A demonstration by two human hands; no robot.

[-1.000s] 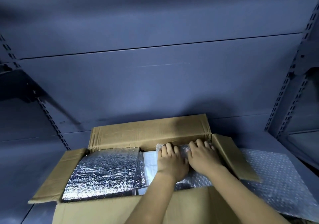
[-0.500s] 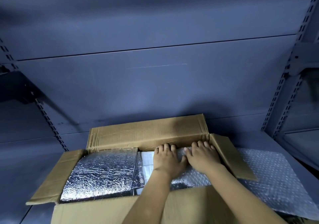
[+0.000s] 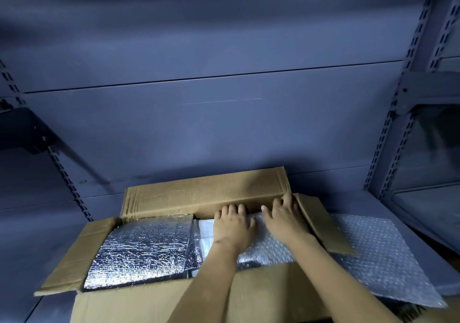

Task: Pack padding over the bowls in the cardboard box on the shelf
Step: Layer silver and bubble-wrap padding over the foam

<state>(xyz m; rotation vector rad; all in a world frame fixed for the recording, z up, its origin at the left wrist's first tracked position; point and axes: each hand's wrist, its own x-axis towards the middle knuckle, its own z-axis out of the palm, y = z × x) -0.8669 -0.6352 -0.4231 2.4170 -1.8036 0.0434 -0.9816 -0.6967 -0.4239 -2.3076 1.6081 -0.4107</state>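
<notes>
Left hand (image 3: pixel 232 228) and right hand (image 3: pixel 286 219) slid to box's (image 3: pixel 206 193) far edge, straight fingers (image 3: pixel 232 209) pressing bubble wrap (image 3: pixel 266 250).

Matt brown cardboard box (image 3: pixel 206 194); crinkled shiny foil padding (image 3: pixel 142 248); clear bubble wrap (image 3: pixel 373 255).

I count 1 cardboard box (image 3: pixel 204 195), 1 foil pad (image 3: pixel 142 250), 2 bubble-wrap sheets (image 3: pixel 373 255) (1 boxed), 2 hands (image 3: pixel 232 228).

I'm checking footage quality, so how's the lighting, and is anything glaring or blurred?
Head view: dim bluish light; the foil padding glints brightly; shelving at far right is blurred; the wide lens bows the slotted uprights; left hand and right hand look sharp.
</notes>
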